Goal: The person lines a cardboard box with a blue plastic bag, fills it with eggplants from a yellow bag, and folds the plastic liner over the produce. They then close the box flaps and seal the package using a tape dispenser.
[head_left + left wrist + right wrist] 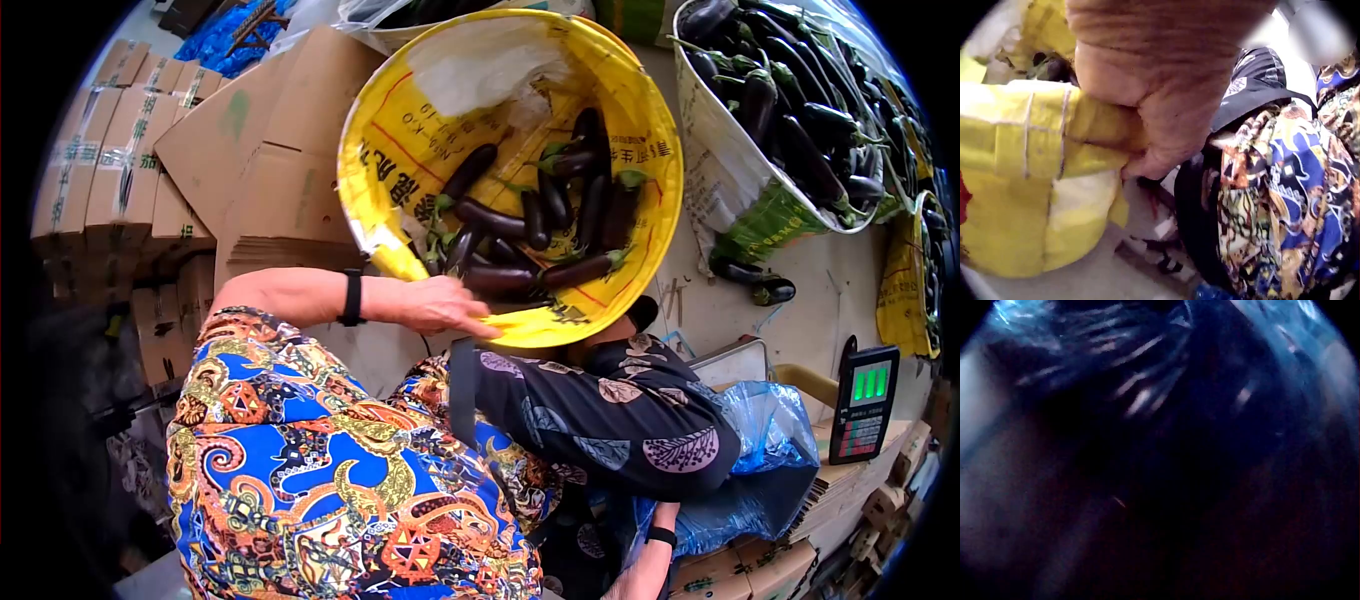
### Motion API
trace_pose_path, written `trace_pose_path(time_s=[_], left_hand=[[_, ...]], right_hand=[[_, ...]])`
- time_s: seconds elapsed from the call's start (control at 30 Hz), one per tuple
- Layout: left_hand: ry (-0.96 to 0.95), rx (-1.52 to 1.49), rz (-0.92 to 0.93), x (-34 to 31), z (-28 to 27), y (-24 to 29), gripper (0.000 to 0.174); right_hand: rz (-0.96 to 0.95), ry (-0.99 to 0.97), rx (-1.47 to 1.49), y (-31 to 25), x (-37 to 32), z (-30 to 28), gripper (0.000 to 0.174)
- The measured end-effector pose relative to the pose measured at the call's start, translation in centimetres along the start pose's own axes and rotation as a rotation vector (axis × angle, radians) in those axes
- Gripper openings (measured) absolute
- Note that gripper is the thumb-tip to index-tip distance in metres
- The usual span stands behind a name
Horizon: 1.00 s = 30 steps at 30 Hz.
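The left hand (440, 304) grips the near rim of a round yellow bag (655, 240) that holds several dark eggplants (495, 218). In the left wrist view, the left hand (1147, 81) has its thumb and fingers about the folded yellow edge (1016, 125). The right forearm reaches down beside the dark patterned trouser leg, and the right hand (665, 515) is mostly hidden at a blue plastic bag (765, 430). The right wrist view is dark, with shiny blue plastic (1141, 356) across its top; fingers cannot be made out there.
A large sack (770, 215) full of eggplants stands at the upper right, with loose eggplants (752, 280) on the floor below it. A scale display (865, 400) with green digits is at the right. Cardboard boxes (125, 165) are stacked at the left.
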State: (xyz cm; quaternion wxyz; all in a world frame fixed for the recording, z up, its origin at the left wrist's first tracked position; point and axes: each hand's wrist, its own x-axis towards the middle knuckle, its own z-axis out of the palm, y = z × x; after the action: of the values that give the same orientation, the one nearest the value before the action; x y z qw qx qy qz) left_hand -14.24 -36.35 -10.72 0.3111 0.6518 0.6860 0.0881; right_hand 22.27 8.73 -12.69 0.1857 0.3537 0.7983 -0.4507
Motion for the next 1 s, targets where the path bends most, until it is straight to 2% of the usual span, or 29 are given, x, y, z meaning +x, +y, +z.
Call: trace_pose_path(time_s=[0.03, 0.1, 0.2, 0.3, 0.37, 0.4, 0.43, 0.47, 0.5, 0.57, 0.63, 0.7, 0.73, 0.77, 0.83, 0.93, 1.0], left_hand=[[0.05, -0.008, 0.018, 1.3, -0.1, 0.2, 0.071], [0.013, -0.018, 0.023, 3.6, -0.2, 0.2, 0.07], [-0.167, -0.194, -0.04, 4.6, 1.0, 0.2, 0.07], [-0.133, -0.734, 0.061, 3.2, 2.1, -2.5, 0.056], [-0.329, -1.166, -0.288, 3.6, 0.1, -4.0, 0.047], [-0.165, -1.295, -0.278, 3.5, -0.3, -4.9, 0.042], [-0.004, -1.379, -0.488, 3.6, -2.6, -4.0, 0.037], [0.168, -1.216, -0.543, 3.4, -1.2, -5.8, 0.03], [0.254, -0.971, -0.654, 3.3, -0.5, -7.6, 0.028], [0.476, -0.669, -0.963, 3.3, 0.7, -9.6, 0.033], [0.527, -0.405, -0.998, 3.6, 2.9, -11.1, 0.039], [0.392, -0.12, -0.77, 4.4, 4.5, -11.5, 0.05], [0.323, -0.115, -0.75, 5.3, 4.1, -10.3, 0.056], [0.314, -0.018, -0.67, 6.1, 4.2, -9.5, 0.056], [0.128, 0.112, -0.576, 7.2, 4.2, -9.2, 0.052], [-0.191, 0.178, -0.527, 8.8, 4.4, -10.0, 0.051], [-0.118, 0.085, -0.502, 8.9, 4.0, -10.0, 0.051]], right_hand=[[0.002, -0.004, -0.001, -0.1, 0.0, 0.2, 0.039], [0.0, -0.002, -0.006, -0.2, -0.1, 0.3, 0.039], [0.0, -0.005, -0.013, -0.3, -0.7, 0.3, 0.038], [0.011, -0.008, -0.003, -0.1, -0.8, 1.0, 0.037], [0.024, -0.017, -0.004, 0.0, -0.9, 1.1, 0.037], [0.029, -0.025, -0.004, 0.0, -0.9, 1.0, 0.037], [0.035, -0.03, -0.007, 0.0, -0.8, 1.0, 0.036], [0.037, -0.037, -0.01, 0.0, -0.8, 1.0, 0.036], [0.04, -0.04, -0.014, 0.0, -0.7, 0.9, 0.036], [0.043, -0.053, -0.019, 0.1, -0.6, 0.7, 0.036], [0.05, -0.063, -0.021, 0.3, -0.7, 0.7, 0.035], [0.059, -0.072, -0.025, 0.2, -0.7, 0.6, 0.035], [0.06, -0.077, -0.026, 0.2, -0.7, 0.5, 0.034], [0.058, -0.083, -0.031, 0.2, -0.6, 0.5, 0.034], [0.052, -0.088, -0.035, 0.0, -0.5, 0.4, 0.034], [0.045, -0.096, -0.05, 0.0, -0.8, 0.3, 0.033], [0.023, -0.115, -0.084, -0.2, -0.8, -0.4, 0.033]])
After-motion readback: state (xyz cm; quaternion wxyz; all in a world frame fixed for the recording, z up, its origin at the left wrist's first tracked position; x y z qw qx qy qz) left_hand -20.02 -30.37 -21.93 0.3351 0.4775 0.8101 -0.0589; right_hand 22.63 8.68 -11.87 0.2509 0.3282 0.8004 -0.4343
